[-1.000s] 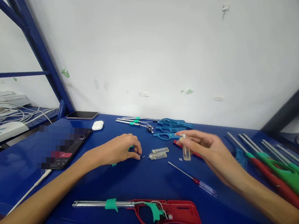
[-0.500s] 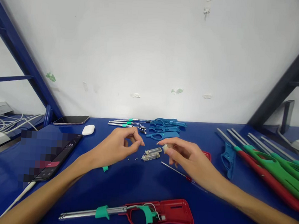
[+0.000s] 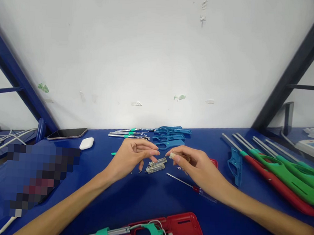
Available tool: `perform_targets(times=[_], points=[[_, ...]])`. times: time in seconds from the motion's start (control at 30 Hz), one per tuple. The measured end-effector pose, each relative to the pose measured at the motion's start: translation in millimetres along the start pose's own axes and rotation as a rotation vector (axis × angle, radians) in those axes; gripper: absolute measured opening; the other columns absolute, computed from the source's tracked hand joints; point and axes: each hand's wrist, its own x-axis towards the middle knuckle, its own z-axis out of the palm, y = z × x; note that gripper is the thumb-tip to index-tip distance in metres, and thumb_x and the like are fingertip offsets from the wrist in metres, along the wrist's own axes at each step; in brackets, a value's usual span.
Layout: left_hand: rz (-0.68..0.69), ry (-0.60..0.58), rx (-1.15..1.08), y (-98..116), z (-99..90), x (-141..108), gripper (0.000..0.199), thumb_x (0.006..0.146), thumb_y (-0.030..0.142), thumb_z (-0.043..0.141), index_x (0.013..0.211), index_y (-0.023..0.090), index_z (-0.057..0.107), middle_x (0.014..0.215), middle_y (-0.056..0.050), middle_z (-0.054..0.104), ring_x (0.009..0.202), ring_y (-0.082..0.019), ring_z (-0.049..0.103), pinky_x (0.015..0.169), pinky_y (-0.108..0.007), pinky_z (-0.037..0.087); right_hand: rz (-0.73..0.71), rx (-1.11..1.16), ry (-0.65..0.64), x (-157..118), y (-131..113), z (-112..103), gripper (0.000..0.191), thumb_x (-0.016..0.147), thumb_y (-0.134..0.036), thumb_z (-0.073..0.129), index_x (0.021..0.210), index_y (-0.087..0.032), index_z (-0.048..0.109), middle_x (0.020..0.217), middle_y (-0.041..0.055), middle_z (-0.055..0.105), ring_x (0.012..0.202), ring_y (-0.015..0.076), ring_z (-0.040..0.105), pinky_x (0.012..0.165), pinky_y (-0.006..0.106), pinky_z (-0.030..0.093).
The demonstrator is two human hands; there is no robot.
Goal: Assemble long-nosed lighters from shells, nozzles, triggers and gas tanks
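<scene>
My right hand (image 3: pixel 190 161) is closed on a small pale clear part (image 3: pixel 173 156) between thumb and fingers. Just left of it, my left hand (image 3: pixel 135 153) has thumb and index fingertips close together; whether a tiny piece is between them is too small to tell. Clear fuel tanks (image 3: pixel 156 166) lie on the blue table below and between the hands. A screwdriver (image 3: pixel 182 180) rests under my right hand. Nearest me is an opened red lighter shell (image 3: pixel 184 227) with a metal tube, green pieces and a white wire.
Blue shells (image 3: pixel 171 137) and metal tubes (image 3: pixel 129 133) lie at the back. Green and red lighters (image 3: pixel 282 172) and a blue shell (image 3: pixel 234 166) are on the right. A white case (image 3: pixel 86 143), a phone (image 3: pixel 67 133) and a blurred-out device are on the left.
My left hand has moved slightly toward my right hand, and its fingers have changed from a ring shape to a flatter pose. The camera view has shifted a little.
</scene>
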Motion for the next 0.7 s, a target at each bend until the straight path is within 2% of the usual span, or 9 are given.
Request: perform_targets(times=[0.1,0.27,0.4,0.5,0.7], points=[[-0.009,-0.011,-0.022,-2,0.8,0,0.026,0.105,0.04,0.064,0.113,0.016,0.067,0.101,-0.004,0.071,0.077,-0.014,0.069,0.066,-0.028,0.06,-0.02,-0.07,-0.018,0,-1,-1,0.04,0.107,-0.056,0.048,0.106,-0.025,0.073,0.097,0.0021,0.074,0.076,0.0162,0.059,0.065,0.03,0.041],[-0.003,-0.012,-0.039,-1,4.3,-2,0.027,0.105,0.042,0.064,0.112,0.016,0.067,0.091,-0.001,0.069,0.064,-0.01,0.063,0.058,-0.024,0.056,-0.088,-0.144,-0.083,-2,1,3,0.036,0.11,-0.044,0.045,0.102,-0.024,0.073,0.094,0.0019,0.074,0.082,0.0178,0.063,0.074,0.032,0.044],[0.023,-0.016,-0.089,-2,10.9,-4,0.028,0.1,0.044,0.068,0.105,0.016,0.07,0.074,0.002,0.068,0.05,-0.007,0.054,0.046,-0.02,0.046,-0.129,-0.149,-0.124,-4,3,8,0.033,0.111,-0.037,0.044,0.11,-0.025,0.075,0.096,0.001,0.075,0.083,0.0169,0.065,0.077,0.03,0.045],[0.044,-0.011,-0.132,-1,17.1,-6,0.027,0.094,0.044,0.073,0.103,0.019,0.073,0.07,0.001,0.069,0.051,-0.008,0.056,0.043,-0.018,0.042,-0.145,-0.151,-0.137,-4,4,8,0.035,0.112,-0.037,0.043,0.112,-0.027,0.076,0.094,-0.0003,0.075,0.08,0.0155,0.064,0.076,0.028,0.044],[0.045,0.009,-0.176,3,22.3,-7,0.026,0.088,0.041,0.079,0.098,0.019,0.069,0.08,-0.001,0.07,0.062,-0.013,0.069,0.04,-0.017,0.04,-0.156,-0.169,-0.152,-3,3,6,0.036,0.112,-0.039,0.043,0.103,-0.025,0.076,0.088,-0.001,0.072,0.076,0.015,0.06,0.074,0.028,0.041]])
